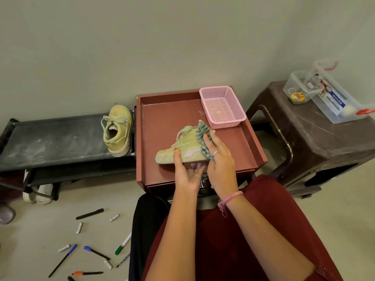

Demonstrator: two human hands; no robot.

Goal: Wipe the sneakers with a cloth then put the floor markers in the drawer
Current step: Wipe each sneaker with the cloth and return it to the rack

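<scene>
Yellow sneaker [118,129] waits far left on the bench [60,138]; markers [95,252] lie on the floor, undrawered. Left hand [186,173] steadies the second sneaker [180,148] while right hand [220,165] presses the cloth [203,131] against it: wiping underway.

— How many sneakers? 
— Two yellow-green: one sneaker [178,149] on the red worktop [162,110], another sneaker [118,129] on the black shelf [50,138].
— Markers on the floor? 
— I count seven or so (one sits half cut off at the edge): for instance a black marker [89,213], a green-capped marker [123,243].
— Anything else? 
— Two hands, one cloth [204,136], one pink basket [222,106].
</scene>
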